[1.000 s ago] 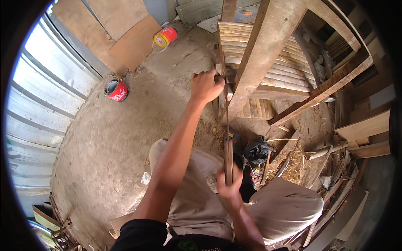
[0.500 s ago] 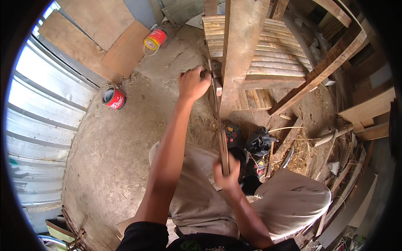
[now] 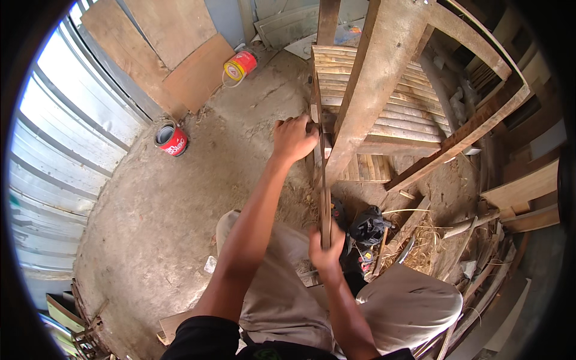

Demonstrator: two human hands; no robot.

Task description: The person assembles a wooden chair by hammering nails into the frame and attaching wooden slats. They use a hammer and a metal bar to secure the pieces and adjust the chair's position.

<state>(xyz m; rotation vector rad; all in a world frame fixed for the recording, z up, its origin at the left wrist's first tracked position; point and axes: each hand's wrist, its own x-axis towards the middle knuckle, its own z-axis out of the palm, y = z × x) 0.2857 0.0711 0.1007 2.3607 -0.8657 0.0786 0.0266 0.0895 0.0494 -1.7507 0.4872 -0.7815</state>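
Note:
A long, thin brown strip (image 3: 326,207), apparently wood, runs lengthwise in front of me beside an upright timber post (image 3: 375,75). My right hand (image 3: 327,247) is closed around its near end, above my lap. Farther along, my left hand (image 3: 294,139) is a fist pressed near the strip's far part, by the post. Something dark shows at its curled fingers, but the fingers hide what it is. The post belongs to a wooden frame with a slatted bamboo panel (image 3: 405,108).
Two red tins stand on the floor: one open (image 3: 171,140), one with a yellow end (image 3: 241,65). A black plastic bag (image 3: 368,225), straw-like shavings (image 3: 423,255) and wood offcuts lie to the right. Corrugated metal sheeting (image 3: 69,150) walls the left side.
The whole view has shifted, so the tins and frame appear farther right and lower. My left hand stays by the post. My right hand keeps the strip's near end, slightly nearer the post's line.

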